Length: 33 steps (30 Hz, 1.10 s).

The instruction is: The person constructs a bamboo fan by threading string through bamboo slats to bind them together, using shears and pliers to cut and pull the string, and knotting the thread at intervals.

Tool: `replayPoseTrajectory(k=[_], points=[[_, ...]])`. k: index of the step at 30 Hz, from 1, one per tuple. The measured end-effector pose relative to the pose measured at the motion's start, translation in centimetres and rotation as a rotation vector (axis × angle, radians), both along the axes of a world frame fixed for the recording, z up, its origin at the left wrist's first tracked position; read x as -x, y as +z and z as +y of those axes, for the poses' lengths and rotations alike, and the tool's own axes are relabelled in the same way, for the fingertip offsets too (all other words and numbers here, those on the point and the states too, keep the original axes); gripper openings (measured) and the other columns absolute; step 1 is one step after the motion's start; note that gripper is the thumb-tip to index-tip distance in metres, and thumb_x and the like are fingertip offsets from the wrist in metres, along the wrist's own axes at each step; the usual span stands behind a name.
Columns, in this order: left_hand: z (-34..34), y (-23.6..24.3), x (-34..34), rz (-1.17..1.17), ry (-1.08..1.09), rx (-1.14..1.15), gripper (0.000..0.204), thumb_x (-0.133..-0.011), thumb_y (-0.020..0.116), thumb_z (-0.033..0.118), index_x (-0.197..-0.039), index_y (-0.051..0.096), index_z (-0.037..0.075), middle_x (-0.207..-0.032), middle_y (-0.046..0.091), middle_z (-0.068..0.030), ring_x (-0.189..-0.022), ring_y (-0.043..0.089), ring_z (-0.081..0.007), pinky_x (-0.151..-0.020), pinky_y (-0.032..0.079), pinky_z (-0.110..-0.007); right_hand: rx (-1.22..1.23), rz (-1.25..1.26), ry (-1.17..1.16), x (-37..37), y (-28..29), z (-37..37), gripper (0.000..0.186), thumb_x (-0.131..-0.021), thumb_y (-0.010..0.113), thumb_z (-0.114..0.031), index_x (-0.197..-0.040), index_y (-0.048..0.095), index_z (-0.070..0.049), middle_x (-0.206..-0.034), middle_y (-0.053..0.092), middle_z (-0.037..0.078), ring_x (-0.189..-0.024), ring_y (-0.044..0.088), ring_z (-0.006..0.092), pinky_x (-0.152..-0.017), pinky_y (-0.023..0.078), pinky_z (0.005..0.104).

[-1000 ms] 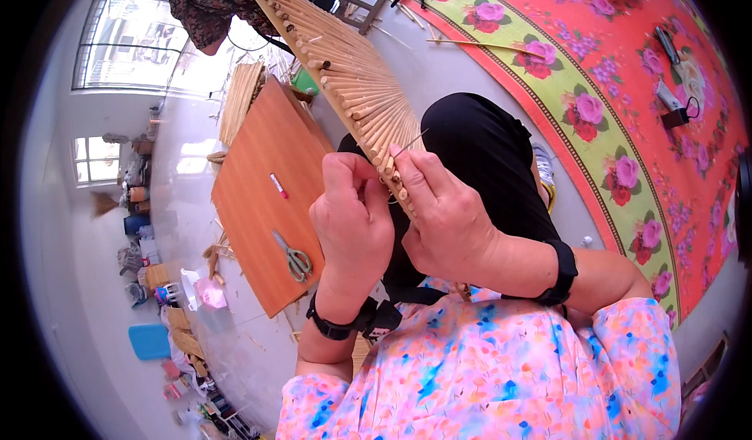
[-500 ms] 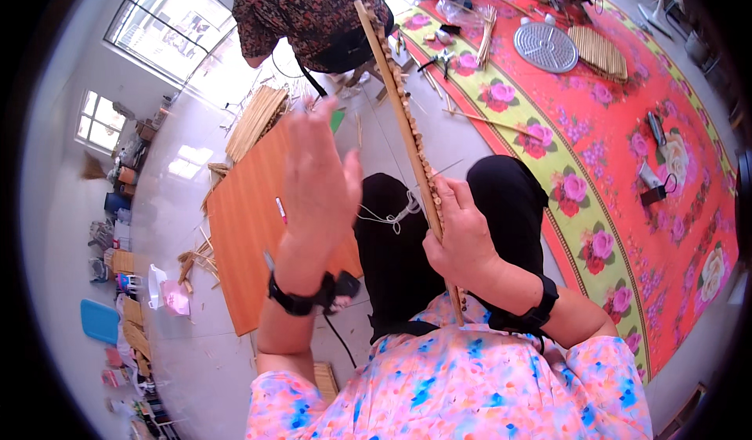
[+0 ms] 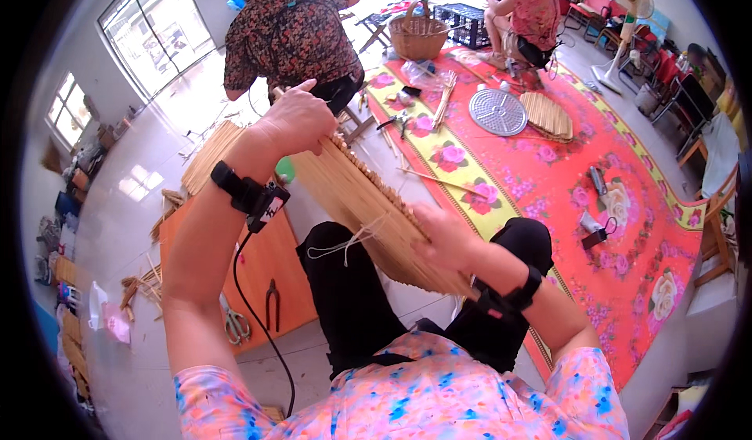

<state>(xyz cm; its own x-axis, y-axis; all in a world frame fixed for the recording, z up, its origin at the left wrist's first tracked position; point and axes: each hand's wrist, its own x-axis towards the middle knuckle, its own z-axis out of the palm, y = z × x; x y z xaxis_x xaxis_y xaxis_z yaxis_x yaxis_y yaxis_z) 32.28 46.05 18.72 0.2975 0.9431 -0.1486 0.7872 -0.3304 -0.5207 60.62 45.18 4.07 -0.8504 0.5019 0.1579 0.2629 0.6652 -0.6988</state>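
Note:
A flat panel of thin tan stalks (image 3: 345,193) bound side by side is held tilted above my knees, its broad face showing. At its far upper end, my left hand (image 3: 301,123) is closed on the edge, the fingers partly hidden. My right hand (image 3: 442,236) grips the right-hand long edge closer to me, where the cut stalk ends form a knobbly row. A loose white string (image 3: 345,244) trails across the face of the panel and hangs over its side.
Left of my knees, an orange board (image 3: 290,283) carries pliers (image 3: 272,305) and scissors (image 3: 235,326). Stalk bundles (image 3: 210,156) lie beyond it. On the red floral mat (image 3: 540,205) are a grey perforated disc (image 3: 498,112) and another stalk panel (image 3: 546,116). Two people sit ahead.
My left hand has gone from raised and open to gripping the panel's far end. The panel has turned from edge-on to face-showing, and the view has tilted up.

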Motion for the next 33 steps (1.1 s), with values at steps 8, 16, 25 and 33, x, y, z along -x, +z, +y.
replayPoseTrajectory(k=[8,16,25,33], points=[[-0.6,-0.5,3.0,-0.190,0.156,-0.197,0.033,-0.062,0.081,0.038,-0.079,0.069,0.012,-0.077,0.067,-0.0080,-0.083,0.067,-0.0291,-0.073,0.051,-0.042,-0.748,0.280,-0.559,0.7,2.6,3.5,0.063,-0.069,0.068,-0.005,-0.129,0.049,-0.004,-0.123,0.050,0.020,-0.116,0.048,0.0386,-0.099,0.040,0.0471],[0.7,-3.7,0.5,-0.373,0.256,-0.476,0.030,-0.070,0.074,0.038,-0.080,0.068,0.011,-0.080,0.069,-0.0105,-0.078,0.069,-0.0298,-0.069,0.054,-0.041,-0.402,0.377,-0.400,4.6,1.1,3.0,0.024,-0.075,0.063,-0.005,-0.099,0.068,-0.001,-0.098,0.066,0.017,-0.094,0.063,0.0334,-0.082,0.051,0.0401],[2.1,-9.4,-1.1,-0.809,0.729,-0.641,0.036,-0.073,0.074,0.035,-0.094,0.069,0.006,-0.091,0.070,-0.0153,-0.086,0.069,-0.0305,-0.075,0.055,-0.041,-0.051,0.383,-0.431,6.9,-0.4,5.5,0.022,-0.077,0.061,-0.006,-0.097,0.070,0.000,-0.093,0.068,0.016,-0.087,0.068,0.0265,-0.080,0.054,0.0346],[-0.3,-14.9,-2.7,-0.912,0.914,-0.484,0.043,-0.075,0.074,0.037,-0.100,0.066,0.003,-0.092,0.070,-0.0176,-0.090,0.067,-0.0350,-0.079,0.054,-0.044,-0.091,0.372,-0.421,7.9,-3.0,5.6,0.023,-0.078,0.063,-0.008,-0.097,0.070,0.000,-0.089,0.069,0.015,-0.081,0.069,0.0246,-0.076,0.054,0.0336]])
